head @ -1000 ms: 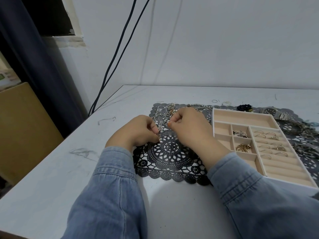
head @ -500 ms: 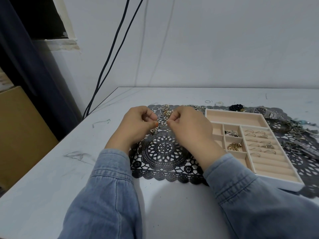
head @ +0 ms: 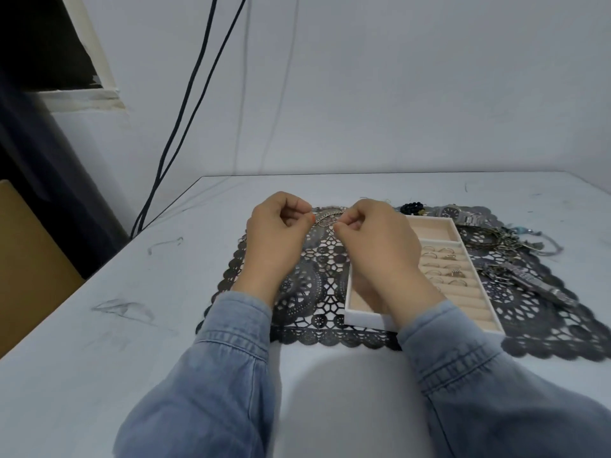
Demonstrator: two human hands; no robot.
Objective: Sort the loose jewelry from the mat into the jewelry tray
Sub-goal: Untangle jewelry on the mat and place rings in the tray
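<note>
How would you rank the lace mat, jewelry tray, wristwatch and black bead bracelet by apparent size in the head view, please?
Largest to smallest:
lace mat
jewelry tray
wristwatch
black bead bracelet

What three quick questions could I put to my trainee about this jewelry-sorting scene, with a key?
1. True or false: the left hand and the right hand both pinch the thin chain.
2. Where does the watch lie? A) in the jewelry tray; B) on the mat, beyond the tray; C) in the left hand.
3. Fill in: the rings sit in the tray's slotted rows on its ____ side.
Key: 1 true; 2 B; 3 right.
</note>
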